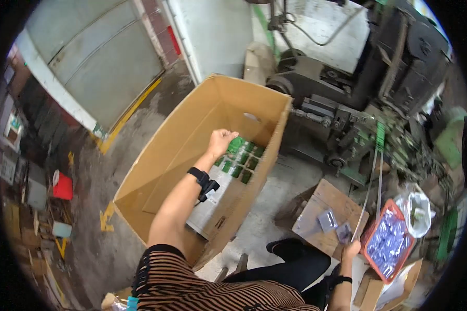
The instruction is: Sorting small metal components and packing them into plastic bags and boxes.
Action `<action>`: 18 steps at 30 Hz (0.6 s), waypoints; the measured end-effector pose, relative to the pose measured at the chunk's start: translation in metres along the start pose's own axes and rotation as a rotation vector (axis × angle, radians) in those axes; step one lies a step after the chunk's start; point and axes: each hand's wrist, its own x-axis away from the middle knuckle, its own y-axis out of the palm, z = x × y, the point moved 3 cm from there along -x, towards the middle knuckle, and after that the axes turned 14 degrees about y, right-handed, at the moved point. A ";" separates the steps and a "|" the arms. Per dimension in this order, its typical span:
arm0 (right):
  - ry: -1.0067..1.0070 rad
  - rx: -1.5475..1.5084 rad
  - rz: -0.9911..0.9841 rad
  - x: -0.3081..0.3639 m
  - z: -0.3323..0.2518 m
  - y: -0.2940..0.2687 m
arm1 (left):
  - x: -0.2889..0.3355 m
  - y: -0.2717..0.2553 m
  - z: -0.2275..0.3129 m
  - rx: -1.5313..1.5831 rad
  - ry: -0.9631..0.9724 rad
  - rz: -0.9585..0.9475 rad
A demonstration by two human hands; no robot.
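My left hand (223, 142) reaches into a tall open cardboard box (163, 155), its fingers closed on a small green piece (235, 145). What kind of piece it is cannot be made out. Below it in the box, several green pieces (237, 170) sit in rows in clear packs, beside a flat grey-white sheet (207, 205). Low on the right, my right hand (352, 250) is closed around the lower end of a thin pale strip (367, 199). That strip runs up toward a green part (380, 136) on the machine.
A dark, greasy machine (327, 103) stands beyond the box to the right. Two clear plastic containers (327, 220) lie on a wooden board (314, 207). Nearby are a red basket of clear bluish plastic pieces (389, 241) and a white bag (417, 212). A red bucket (62, 185) stands far left.
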 end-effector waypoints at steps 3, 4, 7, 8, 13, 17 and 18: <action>0.072 0.102 -0.315 -0.002 -0.062 -0.030 | 0.050 -0.034 -0.090 0.027 -0.273 0.099; -0.013 0.066 -0.208 -0.002 -0.054 -0.028 | 0.062 -0.037 -0.136 -0.110 -0.253 0.100; -0.088 0.096 -0.140 -0.006 -0.054 -0.028 | 0.107 -0.014 -0.192 -0.199 -0.346 0.021; -0.066 0.142 -0.180 -0.006 -0.059 -0.028 | 0.121 -0.009 -0.204 -0.193 -0.361 0.030; -0.097 0.293 -0.335 -0.013 -0.042 -0.014 | 0.159 0.044 -0.232 -0.068 -0.479 -0.101; -0.202 0.273 -0.229 -0.014 -0.044 -0.009 | 0.172 0.089 -0.248 -0.050 -0.448 -0.114; -0.202 0.226 -0.153 -0.014 -0.047 -0.010 | 0.176 0.094 -0.249 -0.046 -0.448 -0.118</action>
